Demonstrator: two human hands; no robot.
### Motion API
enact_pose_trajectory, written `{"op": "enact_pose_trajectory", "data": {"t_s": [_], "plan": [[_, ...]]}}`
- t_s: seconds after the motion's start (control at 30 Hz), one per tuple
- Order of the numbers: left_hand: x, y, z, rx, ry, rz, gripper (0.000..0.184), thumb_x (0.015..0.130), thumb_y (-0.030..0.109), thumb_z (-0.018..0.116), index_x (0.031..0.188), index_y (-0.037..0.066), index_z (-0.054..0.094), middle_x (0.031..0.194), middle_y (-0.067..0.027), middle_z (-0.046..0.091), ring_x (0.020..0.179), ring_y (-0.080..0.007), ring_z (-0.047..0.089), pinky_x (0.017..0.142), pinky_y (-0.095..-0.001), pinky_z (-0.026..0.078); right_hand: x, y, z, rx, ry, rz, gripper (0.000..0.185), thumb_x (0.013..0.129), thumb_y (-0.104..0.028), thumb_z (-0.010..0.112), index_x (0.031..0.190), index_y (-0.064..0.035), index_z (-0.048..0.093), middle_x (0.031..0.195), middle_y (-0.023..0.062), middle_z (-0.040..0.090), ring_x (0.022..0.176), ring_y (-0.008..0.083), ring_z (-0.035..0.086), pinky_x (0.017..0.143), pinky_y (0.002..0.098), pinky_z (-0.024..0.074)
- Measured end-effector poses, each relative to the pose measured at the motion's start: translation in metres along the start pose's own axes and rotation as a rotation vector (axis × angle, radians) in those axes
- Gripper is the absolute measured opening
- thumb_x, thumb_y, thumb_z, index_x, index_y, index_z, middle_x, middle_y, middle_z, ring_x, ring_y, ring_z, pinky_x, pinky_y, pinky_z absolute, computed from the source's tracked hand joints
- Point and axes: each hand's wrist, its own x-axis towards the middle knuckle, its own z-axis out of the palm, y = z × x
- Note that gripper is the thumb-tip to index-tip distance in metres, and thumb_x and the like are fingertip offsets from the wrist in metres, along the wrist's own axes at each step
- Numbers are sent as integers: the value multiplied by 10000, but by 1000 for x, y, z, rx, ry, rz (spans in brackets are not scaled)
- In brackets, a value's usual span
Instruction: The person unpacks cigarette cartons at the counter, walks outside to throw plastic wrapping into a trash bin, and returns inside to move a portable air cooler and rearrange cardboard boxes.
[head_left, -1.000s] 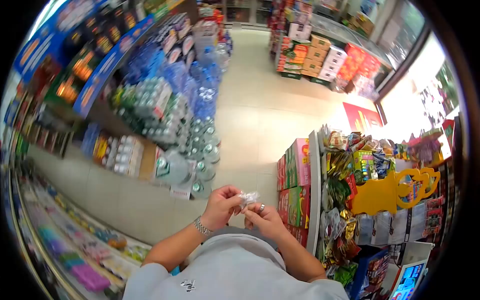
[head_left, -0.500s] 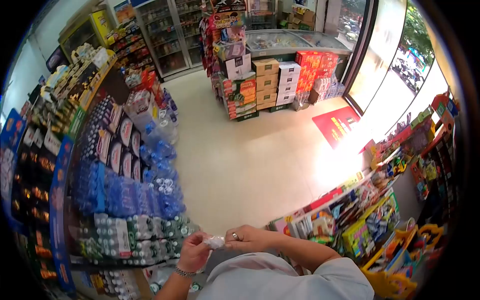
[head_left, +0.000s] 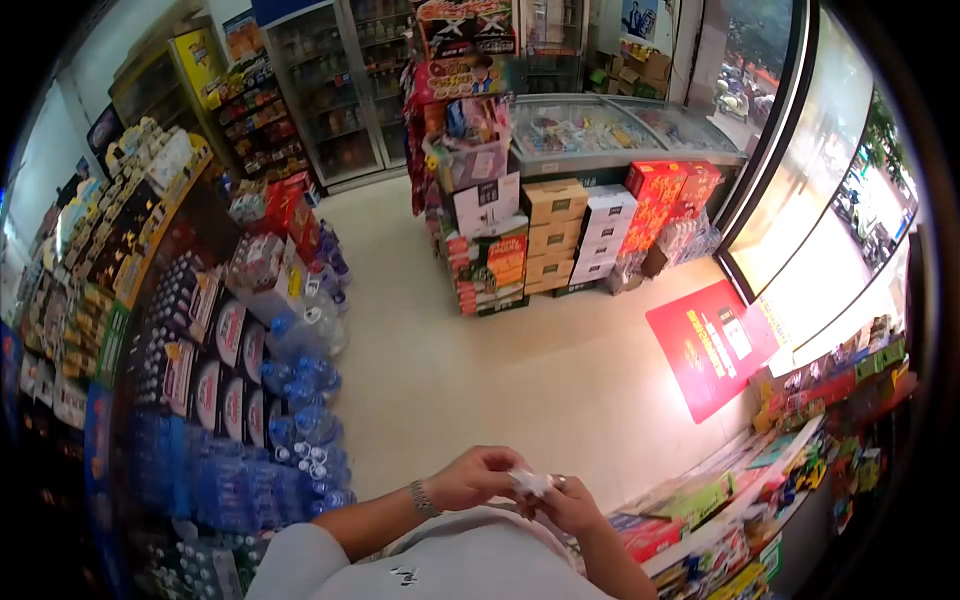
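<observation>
Two hands, our left hand [head_left: 476, 481] and right hand [head_left: 572, 505], are meeting before our pale shirt [head_left: 455, 563], pinching a small crumpled whitish thing [head_left: 534, 485]. From there, packets [head_left: 712, 497] are crowding three o'clock, blue bottles [head_left: 310, 376] standing toward ten, boxes [head_left: 553, 241] blocking twelve; pale floor [head_left: 430, 350] is stretching between, a red mat [head_left: 700, 355] lying at two.

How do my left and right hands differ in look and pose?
The left hand has a metal band at its wrist; the right hand has a bare wrist. The left hand points rightward across the view, while the right hand points up and leftward. Both hold the small whitish item.
</observation>
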Motion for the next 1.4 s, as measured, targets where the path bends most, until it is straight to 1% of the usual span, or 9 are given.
{"op": "enact_pose_trajectory", "data": {"t_s": [0.27, 0.33, 0.47, 0.67, 0.77, 0.9, 1.1, 1.23, 1.4], "plan": [[262, 65, -26, 569, -345, -268, 130, 877, 24, 675, 1003, 3, 701, 927, -33, 700, 813, -82, 629, 745, -240, 512, 39, -71, -183, 311, 338, -176, 195, 927, -74, 569, 758, 15, 610, 783, 109, 647, 704, 198, 615, 616, 316, 472], [330, 70, -18, 714, -413, -248, 133, 779, 66, 658, 883, 8, 716, 732, -5, 652, 653, -54, 539, 573, -239, 439, 55, -76, -267, -291, 396, -238, 217, 905, -71, 593, 705, 11, 607, 700, 73, 615, 643, 169, 593, 558, 317, 439], [468, 67, -4, 985, -349, -151, 114, 736, 110, 680, 730, 11, 625, 656, -53, 632, 597, -122, 566, 570, -278, 463, 82, -179, -346, -1089, 623, -423, 218, 797, -68, 691, 619, -5, 582, 579, 85, 554, 519, 211, 553, 480, 351, 416], [635, 84, 23, 1384, 52, 95, 155, 754, 148, 690, 763, 6, 628, 705, -118, 661, 619, -204, 634, 609, -328, 509, 113, -238, -499, -1323, 789, -699, 248, 735, -26, 695, 565, -61, 517, 556, 93, 510, 508, 304, 534, 480, 404, 419], [728, 73, 30, 1246, 242, 362, 223, 799, 221, 747, 772, 31, 633, 713, -111, 638, 658, -201, 619, 643, -347, 486, 138, -259, -580, -1294, 958, -862, 273, 784, -23, 673, 578, -40, 494, 552, 102, 500, 485, 269, 516, 460, 386, 391], [874, 60, 53, 374, 239, 231, 71, 880, 57, 696, 926, 15, 664, 865, -38, 688, 796, -113, 644, 745, -257, 519, 163, -350, -650, -659, 1247, -658, 307, 936, -83, 575, 639, -32, 514, 551, 41, 506, 479, 140, 475, 445, 325, 366], [1063, 93, 122, 178, -105, -12, 122, 916, 83, 665, 1023, 25, 673, 935, -14, 681, 830, -62, 611, 747, -233, 502, 118, -449, -811, 145, 1115, -547, 228, 956, -147, 569, 780, -9, 617, 671, 53, 598, 505, 93, 491, 466, 219, 358], [1169, 74, 163, 194, -319, -374, 131, 904, 138, 662, 998, 49, 675, 857, 29, 648, 740, -46, 580, 651, -226, 480, 59, -537, -873, -852, 1243, -400, 219, 765, -157, 753, 928, -25, 692, 999, 69, 697, 872, 222, 674, 732, 318, 550], [1297, 36, 204, -83, -328, -1017, 204, 808, 159, 584, 985, 61, 613, 759, -9, 580, 603, -97, 534, 487, -249, 436, 15, -547, -1010, -1194, 1166, -510, 202, 690, -78, 802, 833, -52, 662, 816, 96, 656, 735, 279, 627, 642, 396, 507]]}}
